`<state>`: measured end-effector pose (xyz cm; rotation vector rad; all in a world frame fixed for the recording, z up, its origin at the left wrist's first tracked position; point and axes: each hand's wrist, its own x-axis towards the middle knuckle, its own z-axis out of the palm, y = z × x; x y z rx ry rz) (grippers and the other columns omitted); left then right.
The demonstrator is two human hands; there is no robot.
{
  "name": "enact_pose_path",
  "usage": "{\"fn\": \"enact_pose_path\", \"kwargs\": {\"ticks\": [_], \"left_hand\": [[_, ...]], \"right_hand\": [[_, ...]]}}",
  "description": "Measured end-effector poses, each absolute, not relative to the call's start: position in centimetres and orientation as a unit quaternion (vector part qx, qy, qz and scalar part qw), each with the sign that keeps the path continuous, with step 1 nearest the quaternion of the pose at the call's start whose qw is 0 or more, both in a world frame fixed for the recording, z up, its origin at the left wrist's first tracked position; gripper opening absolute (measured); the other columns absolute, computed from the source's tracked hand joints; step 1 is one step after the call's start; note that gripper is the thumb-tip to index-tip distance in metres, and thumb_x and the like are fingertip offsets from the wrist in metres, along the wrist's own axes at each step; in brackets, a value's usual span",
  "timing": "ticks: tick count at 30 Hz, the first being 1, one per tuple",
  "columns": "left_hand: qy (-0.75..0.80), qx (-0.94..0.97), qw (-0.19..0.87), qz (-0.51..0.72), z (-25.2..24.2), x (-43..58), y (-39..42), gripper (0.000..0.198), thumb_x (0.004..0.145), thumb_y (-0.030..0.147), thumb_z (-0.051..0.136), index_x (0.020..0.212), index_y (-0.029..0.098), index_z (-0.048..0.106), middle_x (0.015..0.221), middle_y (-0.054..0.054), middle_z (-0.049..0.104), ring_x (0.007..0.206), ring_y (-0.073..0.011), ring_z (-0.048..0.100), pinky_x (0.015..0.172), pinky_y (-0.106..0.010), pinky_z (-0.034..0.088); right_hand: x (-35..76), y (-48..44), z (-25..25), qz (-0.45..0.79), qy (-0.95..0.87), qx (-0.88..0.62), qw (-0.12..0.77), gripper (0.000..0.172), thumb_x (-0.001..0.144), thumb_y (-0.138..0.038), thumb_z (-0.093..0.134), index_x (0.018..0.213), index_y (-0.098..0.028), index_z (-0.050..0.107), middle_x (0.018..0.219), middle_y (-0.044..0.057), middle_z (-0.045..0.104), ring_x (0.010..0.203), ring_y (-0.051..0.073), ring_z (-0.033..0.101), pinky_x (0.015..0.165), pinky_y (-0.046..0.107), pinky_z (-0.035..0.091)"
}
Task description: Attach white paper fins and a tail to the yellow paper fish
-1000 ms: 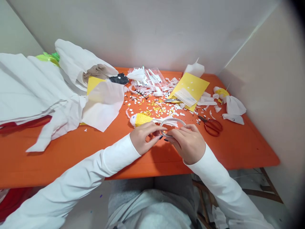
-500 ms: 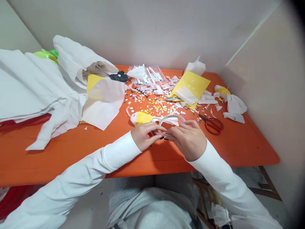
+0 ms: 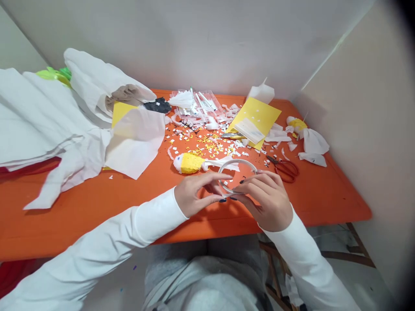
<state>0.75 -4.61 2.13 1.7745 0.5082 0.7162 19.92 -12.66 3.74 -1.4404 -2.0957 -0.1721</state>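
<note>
Closest thing is the person's lap in grey cloth [image 3: 207,280], just below the near edge of the orange desk [image 3: 317,190]. Two white sleeves [image 3: 162,211] reach over that edge. The right hand [image 3: 272,201] has a thin white ring [image 3: 240,161] pinched by its near right side. The left hand [image 3: 196,194] is curved around the ring's left side, index finger reaching across it and thumb by the near rim; can't tell how firmly it's gripping, if at all. The ring sits tilted above the desk, nearer the front edge than the back, a bit right of the middle.

Right behind the hands there's a yellow-and-white fish-shaped craft [image 3: 191,163] lying on its side, pale tail running behind the ring. Red-handled scissors [image 3: 285,168] lie off to the right of the right hand. A long thin white sheet [image 3: 136,142] is over toward the left, next to a big heap of white fabric [image 3: 39,116].

Past that it's confetti city: yellow and white paper scraps [image 3: 207,144] everywhere, plus yellow card [image 3: 264,113] with a translucent packet [image 3: 249,129] on it. A second fish-shaped craft [image 3: 296,124] is by the right edge. Near the back edge, a clear tray [image 3: 218,106] holds white pens [image 3: 205,103].
</note>
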Motion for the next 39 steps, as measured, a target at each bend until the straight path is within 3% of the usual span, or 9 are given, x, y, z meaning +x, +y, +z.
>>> {"fn": "enact_pose_path", "kwargs": {"ticks": [6, 11, 22, 29, 34, 39], "left_hand": [[0.286, 0.520, 0.781, 0.195, 0.1, 1.5, -4.0, 0.033, 0.083, 0.048, 0.054, 0.092, 0.018, 0.043, 0.076, -0.006, 0.071, 0.061, -0.0141, 0.068, 0.049, -0.019, 0.050], [0.293, 0.431, 0.845, 0.122, -0.7, 2.5, -3.4, 0.052, 0.062, 0.054, 0.073, 0.085, 0.015, 0.049, 0.081, -0.010, 0.072, 0.059, -0.0162, 0.068, 0.042, -0.018, 0.050], [0.275, 0.453, 0.845, 0.078, 0.0, 3.2, -3.1, 0.042, 0.060, 0.033, 0.080, 0.088, 0.013, 0.056, 0.071, -0.002, 0.068, 0.060, -0.0108, 0.066, 0.038, -0.010, 0.045], [0.252, 0.462, 0.850, 0.032, 0.5, 3.1, -3.0, 0.052, 0.066, 0.034, 0.077, 0.110, 0.018, 0.052, 0.073, -0.002, 0.069, 0.054, -0.0125, 0.066, 0.042, -0.015, 0.050], [0.272, 0.433, 0.859, -0.001, 0.5, 3.4, -3.1, 0.048, 0.066, 0.038, 0.076, 0.104, 0.019, 0.054, 0.080, -0.004, 0.071, 0.064, -0.0142, 0.068, 0.038, -0.012, 0.047], [0.273, 0.418, 0.866, -0.015, 0.0, 3.9, -3.4, 0.045, 0.063, 0.037, 0.078, 0.097, 0.018, 0.055, 0.083, -0.004, 0.072, 0.061, -0.0126, 0.068, 0.034, -0.009, 0.043]], "right_hand": [[20.6, -12.9, 0.9, -0.093, -0.745, -0.545, 0.373, 0.005, 0.079, -0.022, 0.066, 0.076, -0.025, 0.065, 0.069, -0.004, 0.070, 0.077, 0.014, 0.064, 0.089, 0.034, 0.038], [20.6, -12.7, 0.3, -0.086, -0.733, -0.533, 0.413, 0.005, 0.077, -0.022, 0.068, 0.074, -0.024, 0.065, 0.067, -0.003, 0.070, 0.078, 0.015, 0.065, 0.088, 0.035, 0.040], [20.8, -12.7, -0.1, -0.075, -0.722, -0.537, 0.430, 0.007, 0.079, -0.024, 0.066, 0.072, -0.025, 0.065, 0.068, -0.003, 0.070, 0.076, 0.015, 0.066, 0.088, 0.035, 0.041], [20.7, -12.9, -0.7, -0.107, -0.709, -0.538, 0.443, 0.005, 0.075, -0.022, 0.069, 0.074, -0.024, 0.065, 0.068, -0.002, 0.071, 0.077, 0.017, 0.065, 0.086, 0.036, 0.043], [20.6, -13.3, -1.2, -0.116, -0.693, -0.542, 0.461, 0.007, 0.074, -0.020, 0.070, 0.074, -0.026, 0.065, 0.070, -0.001, 0.070, 0.073, 0.016, 0.062, 0.084, 0.036, 0.044], [20.7, -13.5, -1.0, -0.119, -0.688, -0.540, 0.470, 0.008, 0.074, -0.020, 0.070, 0.071, -0.025, 0.064, 0.070, 0.000, 0.068, 0.069, 0.015, 0.060, 0.082, 0.036, 0.045]]}}
